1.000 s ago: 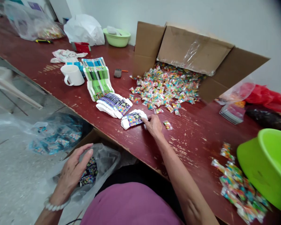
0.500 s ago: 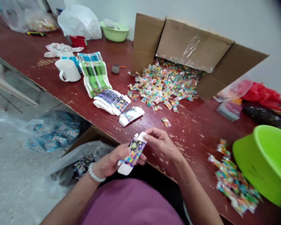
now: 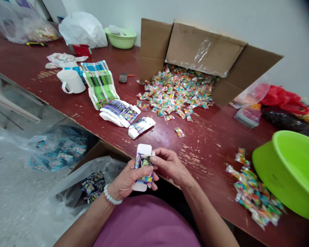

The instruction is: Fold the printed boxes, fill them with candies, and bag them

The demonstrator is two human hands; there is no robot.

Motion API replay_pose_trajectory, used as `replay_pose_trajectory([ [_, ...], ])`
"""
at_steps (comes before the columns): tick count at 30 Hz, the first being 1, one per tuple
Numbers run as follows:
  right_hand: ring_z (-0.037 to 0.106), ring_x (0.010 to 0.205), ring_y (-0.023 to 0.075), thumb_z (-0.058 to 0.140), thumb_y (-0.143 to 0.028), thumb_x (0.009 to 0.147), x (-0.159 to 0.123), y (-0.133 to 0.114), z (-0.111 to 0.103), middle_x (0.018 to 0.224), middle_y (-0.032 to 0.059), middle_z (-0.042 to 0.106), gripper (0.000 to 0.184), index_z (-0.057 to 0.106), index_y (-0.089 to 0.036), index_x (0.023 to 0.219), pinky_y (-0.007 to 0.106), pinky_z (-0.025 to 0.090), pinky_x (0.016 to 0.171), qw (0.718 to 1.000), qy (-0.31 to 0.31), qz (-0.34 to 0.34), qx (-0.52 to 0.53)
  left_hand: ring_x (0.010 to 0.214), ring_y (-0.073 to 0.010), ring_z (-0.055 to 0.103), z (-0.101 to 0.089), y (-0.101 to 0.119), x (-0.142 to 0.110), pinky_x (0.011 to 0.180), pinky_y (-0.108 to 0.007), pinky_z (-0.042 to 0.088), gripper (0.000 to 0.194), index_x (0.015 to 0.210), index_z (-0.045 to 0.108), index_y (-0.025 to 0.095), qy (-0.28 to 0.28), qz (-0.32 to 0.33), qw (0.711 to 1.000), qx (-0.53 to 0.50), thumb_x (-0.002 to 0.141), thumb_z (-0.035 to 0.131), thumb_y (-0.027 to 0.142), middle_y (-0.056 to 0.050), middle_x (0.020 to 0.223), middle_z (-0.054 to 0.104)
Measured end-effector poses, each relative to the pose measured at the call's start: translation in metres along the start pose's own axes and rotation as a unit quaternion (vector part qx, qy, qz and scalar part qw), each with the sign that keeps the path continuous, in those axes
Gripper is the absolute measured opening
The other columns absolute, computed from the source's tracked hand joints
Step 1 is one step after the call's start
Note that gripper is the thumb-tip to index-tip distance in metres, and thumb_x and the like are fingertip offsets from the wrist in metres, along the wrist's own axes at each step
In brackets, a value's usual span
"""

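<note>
Between my hands, just over the table's front edge, is a small purple printed candy box (image 3: 146,160) with white end flaps out at both ends. My left hand (image 3: 134,176) wraps around its lower part, thumb across the printed front. The fingers of my right hand (image 3: 167,163) pinch its upper right edge near a small side flap. Ahead of my hands lies a small stack of similar flat boxes (image 3: 142,127), beside a fanned row of purple flat boxes (image 3: 121,113). A single wrapped candy (image 3: 179,132) rests on the table to the right.
A tipped cardboard box (image 3: 206,48) spills wrapped candies (image 3: 180,91). Green flat boxes (image 3: 103,89) and a white mug (image 3: 71,81) stand left. At right are a green basin (image 3: 270,171) and a candy pile (image 3: 257,195). A plastic-lined box of dark packets (image 3: 94,185) sits below the table's edge.
The candy box has turned from slanted to nearly upright in my left hand. My right fingers have shifted from its top flap to its right edge. The view has moved slightly.
</note>
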State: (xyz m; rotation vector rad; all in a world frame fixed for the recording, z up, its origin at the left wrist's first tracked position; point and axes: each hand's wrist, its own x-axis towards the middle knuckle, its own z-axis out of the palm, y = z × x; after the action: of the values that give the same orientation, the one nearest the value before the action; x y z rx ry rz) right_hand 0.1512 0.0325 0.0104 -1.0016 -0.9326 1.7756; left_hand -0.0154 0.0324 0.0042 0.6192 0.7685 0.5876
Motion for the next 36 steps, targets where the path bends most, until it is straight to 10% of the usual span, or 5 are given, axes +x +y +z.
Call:
replay_pose_trajectory([
  [8,0.058,0.061,0.0133,0.069,-0.045,0.083,0.010,0.005,-0.006,0.071,0.0018,0.068,0.028,0.069,-0.017,0.079,0.025,0.047,0.059,0.950,0.179,-0.111,-0.229,0.083,-0.0172,0.069,-0.003,-0.001,0.007,0.074,-0.026,0.055,0.037,0.105,0.062,0.017,0.124,0.149,0.971,0.136,0.076,0.078,0.033,-0.004,0.093,0.073],
  [14,0.061,0.070,0.0143,0.075,-0.037,0.079,0.014,0.015,-0.002,0.077,-0.0034,0.065,0.041,0.055,-0.026,0.113,0.026,0.050,0.067,0.972,0.173,-0.134,-0.081,0.067,-0.0140,0.068,0.005,0.000,0.002,0.063,-0.024,0.056,0.064,0.129,0.040,0.026,0.199,0.227,0.946,0.117,0.076,0.077,0.026,0.002,0.086,0.070],
  [26,0.057,0.063,0.0123,0.081,-0.039,0.072,0.018,0.006,-0.014,0.072,-0.0020,0.065,0.030,0.066,-0.019,0.088,0.026,0.048,0.064,0.992,0.107,-0.042,-0.058,0.078,-0.0148,0.065,-0.010,0.001,0.003,0.070,-0.023,0.053,0.026,0.106,0.066,0.020,0.132,0.184,0.958,0.175,0.083,0.071,0.030,-0.002,0.089,0.072],
  [31,0.062,0.072,0.0157,0.076,-0.040,0.079,0.015,0.000,-0.012,0.082,0.0035,0.071,0.024,0.071,-0.019,0.088,0.027,0.051,0.067,0.978,0.093,-0.087,-0.163,0.071,-0.0124,0.064,-0.008,0.002,0.002,0.066,-0.022,0.052,0.041,0.113,0.051,0.025,0.125,0.195,0.966,0.112,0.080,0.076,0.028,0.003,0.081,0.068],
  [36,0.060,0.061,0.0132,0.069,-0.041,0.085,0.009,0.006,-0.013,0.075,0.0015,0.069,0.022,0.070,-0.020,0.087,0.026,0.050,0.060,0.961,0.119,-0.144,-0.206,0.073,-0.0179,0.070,-0.002,0.000,0.001,0.066,-0.030,0.056,0.046,0.122,0.049,0.022,0.042,0.073,0.996,0.000,0.087,0.066,0.045,-0.005,0.094,0.069],
])
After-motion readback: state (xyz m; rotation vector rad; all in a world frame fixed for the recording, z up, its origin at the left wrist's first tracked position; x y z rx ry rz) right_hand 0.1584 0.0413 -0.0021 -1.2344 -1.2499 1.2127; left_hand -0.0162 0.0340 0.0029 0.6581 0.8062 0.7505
